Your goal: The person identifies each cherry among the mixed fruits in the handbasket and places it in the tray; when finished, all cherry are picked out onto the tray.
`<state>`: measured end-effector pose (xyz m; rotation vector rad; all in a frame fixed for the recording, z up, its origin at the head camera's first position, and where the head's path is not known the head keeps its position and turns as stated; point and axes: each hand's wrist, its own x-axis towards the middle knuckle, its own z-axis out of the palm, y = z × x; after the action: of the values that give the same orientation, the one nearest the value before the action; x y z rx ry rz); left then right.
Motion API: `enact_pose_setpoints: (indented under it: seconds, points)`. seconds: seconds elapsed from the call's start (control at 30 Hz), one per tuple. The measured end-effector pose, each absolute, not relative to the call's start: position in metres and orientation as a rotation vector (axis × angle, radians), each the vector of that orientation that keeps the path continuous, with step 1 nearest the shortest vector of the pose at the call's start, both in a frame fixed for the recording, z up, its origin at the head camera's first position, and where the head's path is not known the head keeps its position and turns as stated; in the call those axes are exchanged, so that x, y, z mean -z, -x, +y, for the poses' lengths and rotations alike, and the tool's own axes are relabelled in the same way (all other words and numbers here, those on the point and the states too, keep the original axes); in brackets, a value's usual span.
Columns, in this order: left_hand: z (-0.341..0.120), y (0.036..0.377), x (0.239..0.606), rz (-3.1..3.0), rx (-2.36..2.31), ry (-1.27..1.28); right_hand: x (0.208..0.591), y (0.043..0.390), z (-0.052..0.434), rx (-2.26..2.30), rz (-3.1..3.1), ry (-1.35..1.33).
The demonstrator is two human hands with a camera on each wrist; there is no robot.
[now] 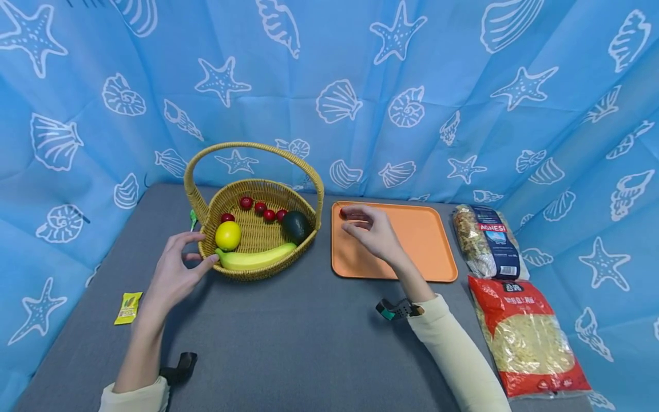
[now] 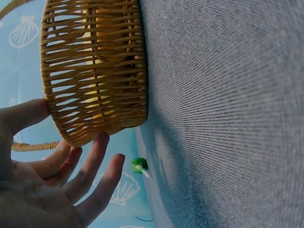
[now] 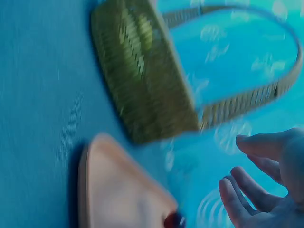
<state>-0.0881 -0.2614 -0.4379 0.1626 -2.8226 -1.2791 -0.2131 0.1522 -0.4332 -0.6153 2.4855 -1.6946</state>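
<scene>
My left hand holds the left end of a wicker basket, its thumb at the rim and fingers along the outside. The basket holds a banana, a yellow lemon, a dark avocado and several cherries. My right hand hovers over an orange tray. Just past its fingertips a single cherry lies at the tray's edge. In the right wrist view, thumb and fingers stand apart with nothing between them.
A pasta bag and a red-topped clear bag lie right of the tray. On the left are a yellow packet and a small green item behind my left hand. A blue shell-print curtain backs the grey table.
</scene>
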Motion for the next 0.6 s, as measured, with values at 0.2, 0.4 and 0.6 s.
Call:
enact_pose_setpoints:
  seconds: [0.2, 0.4, 0.6]
  points:
    - [-0.262, 0.088, 0.438, -2.822, 1.274, -0.165, 0.409, 0.183, 0.126, 1.743, 2.444, 0.846]
    - [-0.262, 0.087, 0.438, -2.82, 1.271, -0.164, 0.402, 0.175, 0.084, 1.74, 2.322, 0.951]
    - [-0.262, 0.086, 0.438, -2.811, 1.273, -0.151, 0.401, 0.188, 0.033, 1.713, 2.237, 0.897]
